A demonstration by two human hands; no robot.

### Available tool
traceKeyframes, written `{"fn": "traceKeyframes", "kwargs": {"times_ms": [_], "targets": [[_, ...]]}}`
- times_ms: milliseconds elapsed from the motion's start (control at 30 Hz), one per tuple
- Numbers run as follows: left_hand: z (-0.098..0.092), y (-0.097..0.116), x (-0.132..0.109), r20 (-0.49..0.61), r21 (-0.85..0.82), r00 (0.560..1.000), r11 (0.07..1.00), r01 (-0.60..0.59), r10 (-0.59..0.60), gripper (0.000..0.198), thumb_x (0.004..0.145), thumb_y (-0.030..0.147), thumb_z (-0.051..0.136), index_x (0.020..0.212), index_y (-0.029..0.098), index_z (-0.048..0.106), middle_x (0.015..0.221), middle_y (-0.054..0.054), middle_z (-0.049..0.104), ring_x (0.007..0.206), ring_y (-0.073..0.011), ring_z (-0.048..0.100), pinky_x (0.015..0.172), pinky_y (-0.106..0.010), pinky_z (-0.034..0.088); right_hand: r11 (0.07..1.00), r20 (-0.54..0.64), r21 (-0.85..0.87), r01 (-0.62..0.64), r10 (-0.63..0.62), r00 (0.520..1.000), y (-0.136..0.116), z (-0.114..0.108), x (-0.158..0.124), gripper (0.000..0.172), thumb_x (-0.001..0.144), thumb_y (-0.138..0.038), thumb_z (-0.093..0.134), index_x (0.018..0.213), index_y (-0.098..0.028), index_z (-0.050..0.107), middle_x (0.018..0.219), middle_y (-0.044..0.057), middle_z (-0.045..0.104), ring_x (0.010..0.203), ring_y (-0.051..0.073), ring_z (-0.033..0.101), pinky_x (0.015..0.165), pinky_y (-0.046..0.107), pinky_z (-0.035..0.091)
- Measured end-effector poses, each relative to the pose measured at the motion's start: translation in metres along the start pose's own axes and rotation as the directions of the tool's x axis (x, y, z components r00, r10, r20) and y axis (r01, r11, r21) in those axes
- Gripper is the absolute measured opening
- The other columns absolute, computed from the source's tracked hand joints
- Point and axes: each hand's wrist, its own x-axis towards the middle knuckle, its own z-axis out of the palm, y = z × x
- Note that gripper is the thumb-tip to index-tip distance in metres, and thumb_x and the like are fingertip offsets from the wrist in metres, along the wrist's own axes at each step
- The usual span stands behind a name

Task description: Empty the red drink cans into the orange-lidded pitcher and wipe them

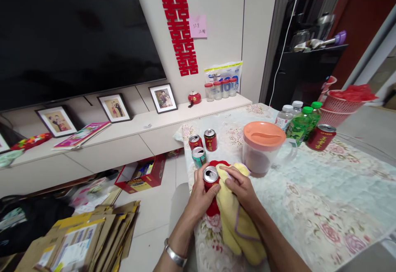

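My left hand [201, 193] is wrapped around a red soda can [210, 174], upright with its top opened. In my right hand [243, 187] is a yellow cloth [232, 218] with a purple edge, bunched against the can's right side and hanging toward me. A red mat [213, 209] lies beneath the can, partly covered by my hands. Just beyond stand a teal can [199, 156] and two red cans, one on the left [195, 141] and one on the right [210, 140].
A clear tub with an orange lid [264, 136] stands right of the cloth. Several bottles [301, 123], a larger red can [321, 137] and pink baskets [337, 111] are farther right on the flowered tablecloth [328, 198]. Flattened cardboard [83, 239] and a red box [142, 175] lie on the floor left.
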Motion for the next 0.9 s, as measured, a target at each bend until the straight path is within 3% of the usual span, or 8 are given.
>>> {"fn": "traceKeyframes", "kwargs": {"times_ms": [200,333,533,700,800,900], "targets": [[0.002,0.006,-0.001,0.053,-0.036,0.995,0.995,0.089,-0.087,0.074,0.087,0.048,0.066,0.147,0.022,0.031,0.153,-0.017,0.045,0.148,-0.0344,0.042,0.126,-0.053,0.028,0.996,-0.041,-0.052,0.07,-0.073,0.997,0.004,0.009,0.0,0.035,0.102,-0.03,0.054,0.129,-0.02,0.073,0.114,0.011,0.076,0.106,0.022,0.072,0.096,0.037,0.057],[0.001,0.011,-0.001,0.083,-0.059,0.982,0.983,0.174,-0.169,0.073,0.088,0.046,0.06,0.148,0.02,0.028,0.156,-0.019,0.043,0.146,-0.0356,0.045,0.126,-0.054,0.028,0.986,-0.029,-0.151,0.074,-0.079,0.996,0.009,0.012,-0.001,0.031,0.101,-0.025,0.052,0.119,-0.019,0.075,0.098,0.01,0.074,0.091,0.022,0.07,0.085,0.035,0.056],[0.0,0.008,-0.003,0.061,0.009,0.993,0.995,0.097,-0.098,0.073,0.09,0.047,0.058,0.149,0.017,0.024,0.159,-0.022,0.038,0.149,-0.0342,0.041,0.127,-0.054,0.027,0.945,0.022,-0.326,0.021,-0.015,1.0,0.018,0.017,-0.004,0.027,0.093,-0.016,0.048,0.088,-0.017,0.074,0.078,0.009,0.064,0.073,0.022,0.061,0.069,0.034,0.047],[-0.003,0.008,-0.004,0.049,0.017,0.997,0.998,0.062,-0.063,0.066,0.088,0.044,0.063,0.141,0.018,0.033,0.145,-0.019,0.052,0.136,-0.0331,0.053,0.12,-0.054,0.035,0.928,0.024,-0.371,-0.033,0.045,0.999,0.025,0.023,-0.007,0.023,0.085,-0.012,0.05,0.078,-0.016,0.072,0.074,0.01,0.063,0.065,0.022,0.055,0.063,0.034,0.042],[-0.005,0.009,-0.002,0.032,0.011,0.997,0.998,0.066,-0.067,0.065,0.083,0.041,0.068,0.137,0.019,0.038,0.136,-0.016,0.059,0.13,-0.033,0.057,0.116,-0.054,0.039,0.944,0.01,-0.326,-0.052,0.058,0.998,0.021,0.02,-0.005,0.024,0.088,-0.015,0.052,0.084,-0.016,0.075,0.076,0.01,0.068,0.071,0.023,0.061,0.069,0.035,0.047],[-0.004,0.008,0.001,0.001,0.04,1.0,0.999,0.007,-0.007,0.07,0.079,0.041,0.071,0.14,0.021,0.042,0.14,-0.014,0.053,0.138,-0.0352,0.05,0.12,-0.054,0.035,0.975,-0.006,-0.218,-0.041,0.041,0.999,0.011,0.011,-0.002,0.027,0.096,-0.022,0.053,0.104,-0.017,0.078,0.091,0.01,0.076,0.085,0.024,0.069,0.08,0.036,0.053]]}}
